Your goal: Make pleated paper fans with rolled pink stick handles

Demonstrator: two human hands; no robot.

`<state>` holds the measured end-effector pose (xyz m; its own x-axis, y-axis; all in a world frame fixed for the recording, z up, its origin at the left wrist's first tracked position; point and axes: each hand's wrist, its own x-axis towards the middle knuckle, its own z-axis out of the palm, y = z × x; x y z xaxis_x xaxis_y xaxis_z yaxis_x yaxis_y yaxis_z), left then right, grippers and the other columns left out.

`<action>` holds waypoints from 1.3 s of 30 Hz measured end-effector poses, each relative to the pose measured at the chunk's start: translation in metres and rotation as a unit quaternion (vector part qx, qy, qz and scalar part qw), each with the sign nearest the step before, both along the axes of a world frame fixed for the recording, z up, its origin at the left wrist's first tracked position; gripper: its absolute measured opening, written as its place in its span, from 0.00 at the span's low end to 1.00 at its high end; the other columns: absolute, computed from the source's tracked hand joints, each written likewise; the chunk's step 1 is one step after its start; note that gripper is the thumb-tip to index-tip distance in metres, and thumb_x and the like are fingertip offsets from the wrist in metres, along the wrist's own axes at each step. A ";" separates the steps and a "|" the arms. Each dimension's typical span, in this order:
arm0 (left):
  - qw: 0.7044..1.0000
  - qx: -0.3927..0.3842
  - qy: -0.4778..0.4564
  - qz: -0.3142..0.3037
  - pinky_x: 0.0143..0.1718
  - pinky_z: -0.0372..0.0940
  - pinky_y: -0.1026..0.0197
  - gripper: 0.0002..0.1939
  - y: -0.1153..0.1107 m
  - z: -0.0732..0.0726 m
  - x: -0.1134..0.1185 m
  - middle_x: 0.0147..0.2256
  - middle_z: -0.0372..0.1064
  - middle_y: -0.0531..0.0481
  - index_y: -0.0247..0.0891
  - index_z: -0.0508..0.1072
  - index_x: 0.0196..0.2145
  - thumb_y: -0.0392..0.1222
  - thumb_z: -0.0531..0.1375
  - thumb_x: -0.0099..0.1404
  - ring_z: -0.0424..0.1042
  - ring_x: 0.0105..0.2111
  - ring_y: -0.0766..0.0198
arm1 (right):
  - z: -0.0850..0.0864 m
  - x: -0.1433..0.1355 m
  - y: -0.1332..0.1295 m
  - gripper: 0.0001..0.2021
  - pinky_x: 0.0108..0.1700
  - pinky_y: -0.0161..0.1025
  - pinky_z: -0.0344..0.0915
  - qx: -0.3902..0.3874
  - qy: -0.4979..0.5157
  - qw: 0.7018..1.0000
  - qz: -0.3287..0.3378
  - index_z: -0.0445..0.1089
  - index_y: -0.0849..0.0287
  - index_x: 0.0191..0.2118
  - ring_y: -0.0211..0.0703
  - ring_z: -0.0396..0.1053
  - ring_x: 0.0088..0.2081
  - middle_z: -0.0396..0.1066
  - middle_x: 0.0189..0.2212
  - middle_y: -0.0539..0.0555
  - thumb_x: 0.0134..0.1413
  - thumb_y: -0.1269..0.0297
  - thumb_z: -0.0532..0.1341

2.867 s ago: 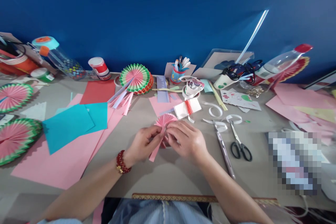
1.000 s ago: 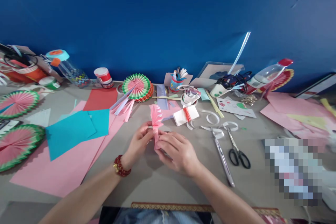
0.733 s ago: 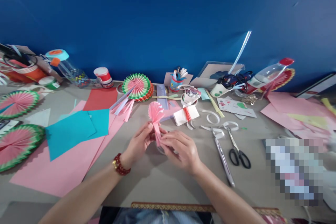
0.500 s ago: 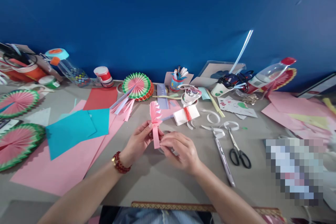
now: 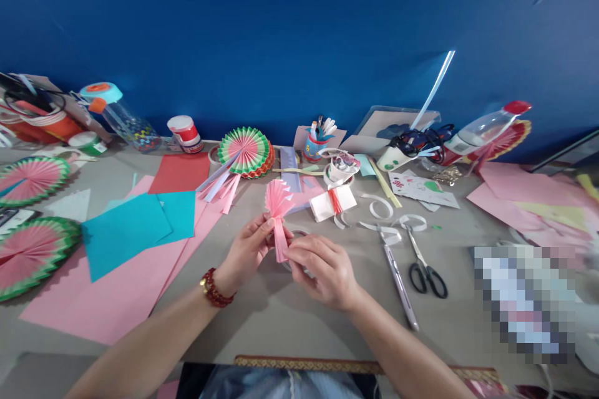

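Observation:
A pleated strip of pink paper (image 5: 279, 202) stands upright between my hands, pinched narrow at its middle, its zigzag-cut top fanned out. My left hand (image 5: 250, 246), with a red beaded bracelet on the wrist, grips it at that narrow middle. The fingertips of my right hand (image 5: 325, 268) pinch the lower end from the right. Behind the fingers, a roll of tape (image 5: 299, 234) lies on the table, mostly hidden. To the right are a silver-grey cutter knife (image 5: 400, 287) and scissors (image 5: 427, 274) with black handles.
Blue paper (image 5: 126, 237), pink sheets (image 5: 112, 305) and a red sheet (image 5: 180, 173) lie left. Round paper fans (image 5: 246, 148) rest at the back and left. A white packet (image 5: 333, 202) tied with red string lies beyond my right hand. A bottle (image 5: 491, 128) leans back right.
The pleats of the pink paper have spread wider, at the top and slightly at the bottom. Both hands stay in nearly the same place.

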<state>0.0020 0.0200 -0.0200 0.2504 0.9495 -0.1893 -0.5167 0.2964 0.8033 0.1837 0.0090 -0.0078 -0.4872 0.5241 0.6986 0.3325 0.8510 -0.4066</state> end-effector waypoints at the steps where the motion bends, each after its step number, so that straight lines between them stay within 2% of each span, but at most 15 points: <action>1: 1.000 -0.002 -0.001 -0.001 0.33 0.68 0.65 0.14 0.000 0.000 0.000 0.31 0.77 0.46 0.34 0.74 0.34 0.50 0.66 0.64 0.74 0.29 0.64 | 0.000 0.000 0.000 0.15 0.43 0.42 0.74 0.006 -0.001 1.000 -0.001 0.69 0.56 0.47 0.44 0.76 0.40 0.77 0.38 0.56 0.56 0.78 0.60; 6: 0.999 -0.028 -0.027 0.001 0.32 0.68 0.64 0.15 0.000 -0.004 -0.001 0.30 0.76 0.48 0.34 0.75 0.34 0.50 0.68 0.62 0.73 0.29 0.64 | 0.004 0.003 0.001 0.13 0.41 0.41 0.74 0.011 0.031 0.999 -0.005 0.70 0.58 0.46 0.44 0.76 0.38 0.77 0.35 0.57 0.57 0.78 0.60; 10: 0.994 -0.064 -0.083 0.015 0.31 0.67 0.65 0.14 0.002 -0.007 -0.001 0.29 0.73 0.51 0.35 0.76 0.35 0.49 0.70 0.60 0.71 0.28 0.67 | 0.009 0.004 0.000 0.14 0.39 0.39 0.75 -0.002 0.073 0.997 -0.017 0.71 0.58 0.46 0.43 0.77 0.38 0.77 0.34 0.57 0.56 0.80 0.60; 13: 0.991 -0.091 -0.094 -0.001 0.31 0.67 0.64 0.17 0.003 -0.008 -0.001 0.31 0.74 0.50 0.34 0.77 0.37 0.50 0.71 0.58 0.72 0.29 0.66 | 0.007 0.005 0.000 0.14 0.40 0.41 0.75 -0.010 0.079 0.997 0.003 0.71 0.58 0.46 0.45 0.77 0.39 0.78 0.34 0.58 0.56 0.79 0.60; 17: 0.990 -0.108 -0.085 -0.018 0.30 0.68 0.63 0.18 0.003 -0.006 -0.004 0.28 0.73 0.48 0.32 0.76 0.31 0.51 0.71 0.57 0.72 0.28 0.64 | 0.004 0.005 0.000 0.13 0.42 0.43 0.76 0.004 0.073 0.997 0.033 0.71 0.59 0.46 0.45 0.77 0.38 0.78 0.35 0.59 0.57 0.77 0.60; 21: 0.989 -0.122 -0.084 -0.018 0.31 0.67 0.64 0.16 0.002 -0.002 -0.006 0.30 0.73 0.49 0.34 0.75 0.30 0.49 0.73 0.55 0.72 0.29 0.65 | 0.004 0.004 0.000 0.13 0.42 0.43 0.76 0.003 0.072 0.996 0.043 0.71 0.59 0.46 0.44 0.77 0.38 0.78 0.35 0.58 0.56 0.77 0.60; 25: 0.989 -0.126 -0.079 -0.013 0.30 0.66 0.65 0.15 0.001 0.000 -0.007 0.29 0.73 0.51 0.34 0.74 0.29 0.46 0.72 0.56 0.72 0.28 0.65 | 0.007 0.003 -0.001 0.16 0.42 0.43 0.76 -0.030 0.081 0.996 0.036 0.70 0.58 0.49 0.46 0.78 0.39 0.78 0.35 0.56 0.55 0.78 0.61; 31: 0.990 -0.116 -0.086 -0.005 0.32 0.67 0.63 0.15 0.002 -0.001 -0.006 0.29 0.74 0.50 0.35 0.74 0.31 0.46 0.73 0.55 0.73 0.28 0.65 | 0.009 0.006 -0.001 0.16 0.41 0.43 0.75 -0.052 0.074 0.996 0.017 0.70 0.57 0.49 0.47 0.78 0.39 0.78 0.36 0.57 0.55 0.76 0.62; 39: 0.986 -0.125 -0.104 0.043 0.36 0.69 0.65 0.15 0.003 -0.005 -0.005 0.30 0.75 0.54 0.38 0.72 0.29 0.41 0.75 0.51 0.75 0.31 0.66 | 0.012 0.009 0.002 0.12 0.36 0.39 0.73 -0.066 0.063 0.996 0.005 0.70 0.57 0.46 0.42 0.75 0.31 0.78 0.35 0.56 0.56 0.73 0.63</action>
<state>-0.0031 0.0228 -0.0246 0.2297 0.8990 -0.3728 -0.6946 0.4197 0.5842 0.1931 0.0105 0.0040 -0.4060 0.6108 0.6798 0.2643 0.7905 -0.5524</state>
